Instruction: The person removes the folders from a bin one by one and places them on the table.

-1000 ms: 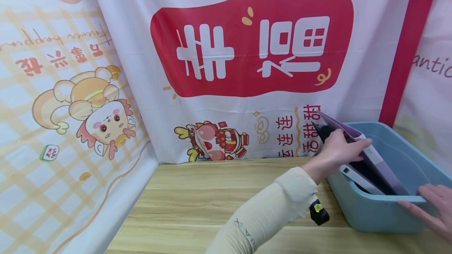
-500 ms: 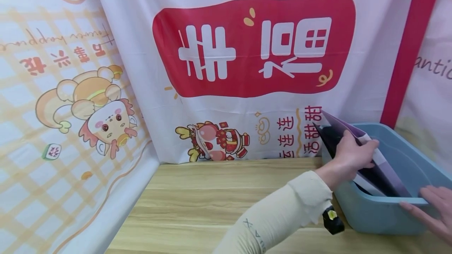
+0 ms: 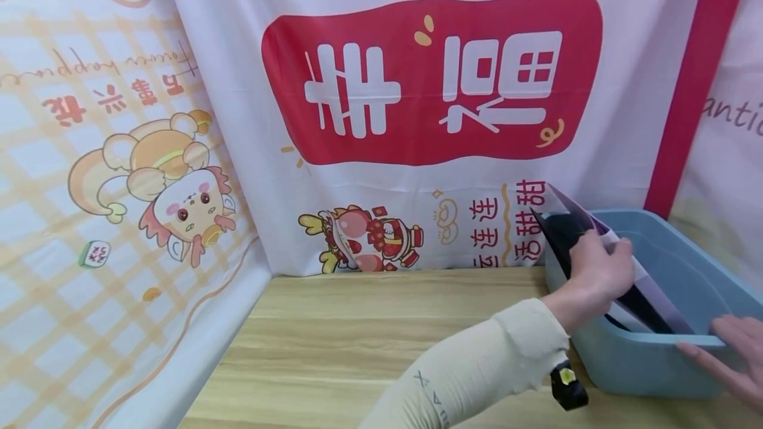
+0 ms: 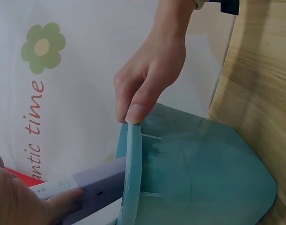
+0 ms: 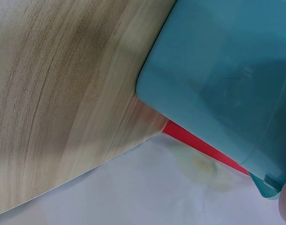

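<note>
Purple binder noted slanted in the blue-grey bin, its lower part let down behind the near rim and its upper end carried above the bin's left side. By the left grip, a bare hand, its spine is held, with the thumb laid along it. Beside it a black-faced folder is leaned at much the same tilt; whether that one is grasped too cannot be told. At the bin's near edge the rim is clasped by the right grip, thumb and fingers set on opposite sides. The bin is borne by the wood-grain surface. Hazards, as judged: should the thumb's hold on the spine be eased too soon, the binder could be dropped or twisted sideways by its own weight. The folder's corner could be caught on the rim, or the folder dragged along, so closely are the two set. Were the right grip relaxed during a sideways pull, the bin could be tipped or skidded. Covers could be splayed if only the spine is supported.
</note>
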`<state>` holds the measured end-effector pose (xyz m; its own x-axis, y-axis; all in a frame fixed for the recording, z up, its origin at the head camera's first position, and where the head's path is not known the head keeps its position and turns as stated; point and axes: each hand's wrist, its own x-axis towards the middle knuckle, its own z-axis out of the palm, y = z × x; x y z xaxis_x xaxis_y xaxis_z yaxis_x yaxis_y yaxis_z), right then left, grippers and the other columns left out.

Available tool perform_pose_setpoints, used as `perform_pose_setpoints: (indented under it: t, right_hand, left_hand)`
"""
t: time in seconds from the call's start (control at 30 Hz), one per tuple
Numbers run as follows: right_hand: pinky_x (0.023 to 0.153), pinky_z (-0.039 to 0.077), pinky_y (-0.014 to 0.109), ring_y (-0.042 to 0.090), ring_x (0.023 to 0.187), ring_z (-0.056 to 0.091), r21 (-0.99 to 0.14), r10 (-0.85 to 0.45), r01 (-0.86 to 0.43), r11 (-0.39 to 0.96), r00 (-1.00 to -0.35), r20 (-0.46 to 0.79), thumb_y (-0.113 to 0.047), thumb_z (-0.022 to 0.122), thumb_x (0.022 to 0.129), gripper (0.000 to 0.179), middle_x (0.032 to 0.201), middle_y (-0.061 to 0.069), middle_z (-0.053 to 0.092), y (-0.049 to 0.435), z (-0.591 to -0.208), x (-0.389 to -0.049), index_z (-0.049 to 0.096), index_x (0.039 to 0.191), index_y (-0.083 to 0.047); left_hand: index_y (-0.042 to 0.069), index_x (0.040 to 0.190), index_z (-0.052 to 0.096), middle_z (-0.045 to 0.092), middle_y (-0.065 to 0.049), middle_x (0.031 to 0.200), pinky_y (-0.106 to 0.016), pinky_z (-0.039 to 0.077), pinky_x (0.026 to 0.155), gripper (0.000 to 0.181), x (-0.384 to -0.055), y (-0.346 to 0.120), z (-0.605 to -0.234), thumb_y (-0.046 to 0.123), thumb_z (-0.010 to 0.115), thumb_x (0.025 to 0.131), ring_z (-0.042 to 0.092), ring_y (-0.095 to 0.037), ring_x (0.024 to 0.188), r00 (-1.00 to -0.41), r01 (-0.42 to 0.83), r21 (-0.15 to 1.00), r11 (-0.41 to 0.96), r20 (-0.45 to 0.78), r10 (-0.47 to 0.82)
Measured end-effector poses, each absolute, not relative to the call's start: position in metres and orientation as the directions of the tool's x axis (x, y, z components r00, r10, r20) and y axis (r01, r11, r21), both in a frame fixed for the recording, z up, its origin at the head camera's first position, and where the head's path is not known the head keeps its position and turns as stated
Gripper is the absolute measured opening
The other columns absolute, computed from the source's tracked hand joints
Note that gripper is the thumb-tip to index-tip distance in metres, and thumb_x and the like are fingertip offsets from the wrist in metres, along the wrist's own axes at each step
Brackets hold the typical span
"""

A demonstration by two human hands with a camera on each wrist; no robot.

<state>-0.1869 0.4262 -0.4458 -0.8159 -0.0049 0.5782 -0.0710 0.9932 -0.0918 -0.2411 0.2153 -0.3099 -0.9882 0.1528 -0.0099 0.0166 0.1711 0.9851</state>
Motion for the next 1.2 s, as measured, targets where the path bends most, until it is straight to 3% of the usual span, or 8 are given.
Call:
perform_pose_setpoints:
  t: [0.17,0.3,0.73,0.93,1.2]
  right_hand:
    - [0.057,0.027,0.029,0.016,0.062,0.034,-0.074,0.016,-0.028,0.997,-0.846,0.532,-0.06,0.065,0.093,0.057,0.066,0.0,0.036,0.425,-0.443,-0.186,0.04,0.069,-0.015]
    - [0.057,0.025,0.029,0.016,0.061,0.033,-0.068,-0.002,-0.049,0.996,-0.826,0.564,-0.059,0.067,0.092,0.057,0.066,0.0,0.035,0.426,-0.443,-0.186,0.04,0.068,-0.015]
    - [0.054,0.024,0.029,0.016,0.059,0.031,-0.05,-0.044,-0.096,0.994,-0.783,0.621,-0.061,0.067,0.092,0.059,0.065,0.0,0.033,0.426,-0.447,-0.185,0.039,0.068,-0.015]
    - [0.054,0.024,0.027,0.014,0.058,0.03,-0.048,-0.052,-0.103,0.993,-0.789,0.612,-0.06,0.068,0.091,0.058,0.065,-0.001,0.033,0.426,-0.446,-0.185,0.039,0.068,-0.015]
    - [0.053,0.022,0.026,0.014,0.057,0.03,-0.03,-0.065,-0.105,0.994,-0.789,0.611,-0.06,0.068,0.091,0.059,0.065,-0.001,0.031,0.425,-0.444,-0.184,0.038,0.068,-0.015]
  left_hand:
    - [0.019,0.114,0.061,0.06,0.003,0.094,-0.045,0.063,0.074,0.016,-0.242,0.21,-0.312,0.029,0.062,0.103,0.061,-0.013,0.076,-0.988,0.055,0.987,0.152,0.033,0.149]
    - [0.016,0.11,0.063,0.061,0.002,0.092,-0.041,0.063,0.073,0.013,-0.245,0.204,-0.31,0.027,0.061,0.103,0.062,-0.01,0.076,-0.985,0.096,0.988,0.124,0.077,0.152]
    - [0.012,0.094,0.062,0.059,0.002,0.073,-0.021,0.056,0.052,0.012,-0.255,0.179,-0.295,0.02,0.062,0.103,0.066,-0.013,0.055,-0.97,0.204,0.978,0.046,0.196,0.14]
    - [0.012,0.102,0.063,0.062,0.002,0.078,-0.022,0.058,0.057,0.009,-0.26,0.164,-0.291,0.021,0.06,0.103,0.067,-0.013,0.062,-0.958,0.235,0.971,0.049,0.223,0.179]
    - [0.011,0.119,0.064,0.067,-0.001,0.093,-0.025,0.061,0.066,0.017,-0.267,0.152,-0.296,0.019,0.057,0.105,0.07,-0.014,0.077,-0.959,0.156,0.986,-0.063,0.166,0.229]
